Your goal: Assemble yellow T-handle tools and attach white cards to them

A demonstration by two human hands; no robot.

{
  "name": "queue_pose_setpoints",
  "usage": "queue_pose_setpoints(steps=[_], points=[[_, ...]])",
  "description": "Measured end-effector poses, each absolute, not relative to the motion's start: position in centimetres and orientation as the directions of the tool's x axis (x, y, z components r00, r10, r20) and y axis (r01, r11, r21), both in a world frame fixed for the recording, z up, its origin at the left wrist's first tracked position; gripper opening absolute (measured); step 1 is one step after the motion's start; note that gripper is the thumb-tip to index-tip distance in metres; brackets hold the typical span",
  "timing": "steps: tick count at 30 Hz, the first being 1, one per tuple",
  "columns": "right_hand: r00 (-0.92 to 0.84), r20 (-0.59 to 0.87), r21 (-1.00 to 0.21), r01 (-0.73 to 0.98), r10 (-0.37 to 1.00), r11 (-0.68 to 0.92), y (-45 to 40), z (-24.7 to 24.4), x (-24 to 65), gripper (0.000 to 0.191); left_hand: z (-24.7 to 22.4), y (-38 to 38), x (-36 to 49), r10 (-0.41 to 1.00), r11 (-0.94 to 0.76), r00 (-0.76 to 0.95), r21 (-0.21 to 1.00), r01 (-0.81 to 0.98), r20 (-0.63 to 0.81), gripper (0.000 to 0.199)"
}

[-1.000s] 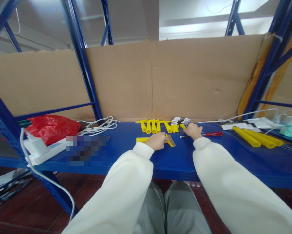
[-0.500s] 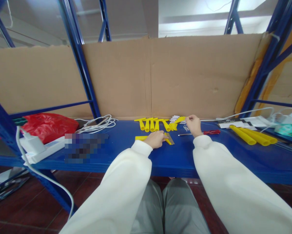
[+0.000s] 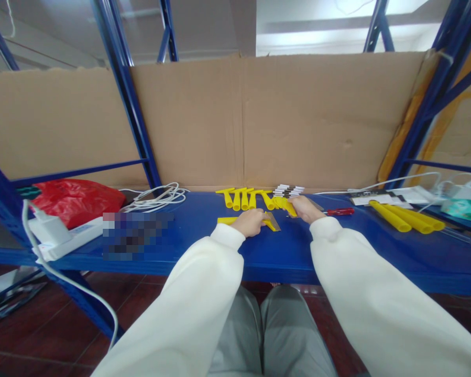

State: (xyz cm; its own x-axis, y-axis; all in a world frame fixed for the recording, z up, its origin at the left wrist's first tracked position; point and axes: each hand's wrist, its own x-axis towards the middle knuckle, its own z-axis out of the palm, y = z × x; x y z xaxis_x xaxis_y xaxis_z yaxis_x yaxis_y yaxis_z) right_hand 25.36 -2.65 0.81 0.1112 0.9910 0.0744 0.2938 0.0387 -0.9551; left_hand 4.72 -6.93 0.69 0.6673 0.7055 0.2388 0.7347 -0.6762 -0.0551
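My left hand (image 3: 250, 223) is closed around a scraper (image 3: 273, 222) with a yellow handle, low over the blue shelf. The handle's end sticks out on the left, and a flat metal blade shows on the right. Between the fingers of my right hand (image 3: 304, 209) is a yellow plastic piece (image 3: 290, 207), pointing left and down. Just left of it lie small yellow pieces (image 3: 277, 203). A screwdriver (image 3: 340, 211) with a red handle lies to the right, its shaft partly hidden by my right hand. Several yellow T-shaped handles (image 3: 245, 201) stand in a row behind my left hand.
White-and-black packs (image 3: 288, 190) lie near the cardboard back wall (image 3: 298, 115). Yellow tubes (image 3: 406, 217) rest at the right. On the left are a coiled white cable (image 3: 162, 197), a red plastic bag (image 3: 78, 203) and a power strip (image 3: 76, 236).
My right hand has come down and slightly toward me with the yellow piece, uncovering the white-and-black packs behind. My left hand stays in place on the scraper.
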Motion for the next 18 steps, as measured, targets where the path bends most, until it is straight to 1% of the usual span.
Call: queue_pose_setpoints(steps=[3,4,9,13,18], points=[[0.066,-0.154,-0.96,0.228,0.986,-0.165,-3.4,1.2,25.2,0.01,0.8,-7.1,4.8,0.72,-0.666,0.652,-0.029,0.746,0.239,0.035],[0.041,-0.187,-0.957,0.216,0.981,-0.192,-3.7,1.4,25.1,0.011,0.8,-7.2,4.8,0.729,-0.657,0.642,-0.021,0.754,0.235,0.037],[-0.079,-0.2,-0.964,0.192,0.977,-0.182,-4.9,1.9,24.5,0.013,1.2,-7.7,4.9,0.78,-0.601,0.592,-0.017,0.799,0.204,0.037],[-0.124,-0.21,-0.961,0.209,0.97,-0.181,-5.4,2.0,23.9,0.014,1.3,-7.8,4.9,0.783,-0.599,0.591,-0.021,0.801,0.193,0.033],[-0.114,-0.21,-0.949,0.264,0.971,-0.174,-5.6,2.0,23.5,0.029,1.2,-7.7,4.9,0.785,-0.597,0.589,-0.019,0.802,0.193,0.029]])
